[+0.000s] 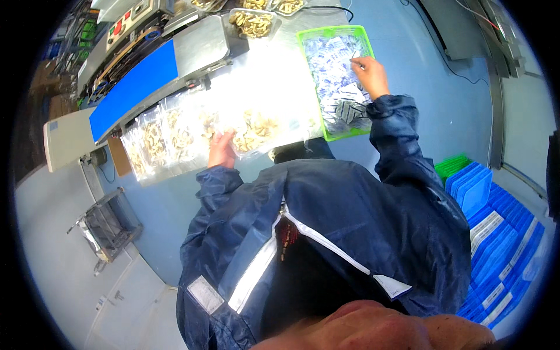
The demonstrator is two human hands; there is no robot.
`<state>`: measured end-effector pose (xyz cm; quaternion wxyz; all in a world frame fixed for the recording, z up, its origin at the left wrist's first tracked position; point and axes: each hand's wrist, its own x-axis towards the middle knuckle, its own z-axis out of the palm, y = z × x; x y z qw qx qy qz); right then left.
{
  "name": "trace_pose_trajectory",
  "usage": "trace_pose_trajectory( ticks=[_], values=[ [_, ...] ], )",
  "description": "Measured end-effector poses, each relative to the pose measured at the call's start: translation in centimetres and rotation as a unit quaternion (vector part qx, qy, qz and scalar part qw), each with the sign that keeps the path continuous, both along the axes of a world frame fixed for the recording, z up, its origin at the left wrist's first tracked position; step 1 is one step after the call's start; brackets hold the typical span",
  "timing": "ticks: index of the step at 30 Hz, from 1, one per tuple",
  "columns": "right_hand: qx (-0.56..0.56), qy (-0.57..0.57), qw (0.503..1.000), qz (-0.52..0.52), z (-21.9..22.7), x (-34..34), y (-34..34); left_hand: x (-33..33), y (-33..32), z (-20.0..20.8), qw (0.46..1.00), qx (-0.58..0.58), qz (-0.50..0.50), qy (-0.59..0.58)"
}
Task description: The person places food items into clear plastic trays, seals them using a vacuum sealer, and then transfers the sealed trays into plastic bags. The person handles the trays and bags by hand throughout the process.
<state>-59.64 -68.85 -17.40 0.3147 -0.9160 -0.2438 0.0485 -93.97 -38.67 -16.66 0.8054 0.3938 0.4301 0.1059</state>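
Observation:
Clear plastic bags of pale dried slices [178, 134] lie in a row along the near edge of the metal table, overlapping. My left hand [222, 150] is at the right end of the row, its fingers closed at the edge of the rightmost clear bag [255, 131]. Off to the right stands a bright green basket [320, 104] filled with small white-and-blue sachets [335, 61]. Over its right side is my right hand [371, 76], thumb and fingers pinched together. Something small shows at those fingertips, too small to make out.
Beyond the bags stands a machine with a blue belt [137, 87] and a metal plate [201, 49]. Clear tubs of slices [252, 23] sit at the table's far side. Blue crates [496, 245] are stacked at right, and a wire-frame stand [111, 224] is at left.

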Motion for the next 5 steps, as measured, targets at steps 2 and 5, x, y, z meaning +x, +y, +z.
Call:
trace_pose_trajectory(
  ticks=[2, 5],
  values=[
    [0.146, 0.180, 0.971, 0.054, 3.7, -1.6, 2.1, -1.6, 0.2, 0.0, 1.000, -0.022, 0.019, -0.011],
    [0.232, 0.393, 0.873, 0.170, 9.2, -6.4, 6.1, -2.6, 1.0, 0.0, 0.996, -0.073, 0.049, -0.035]
  ],
)
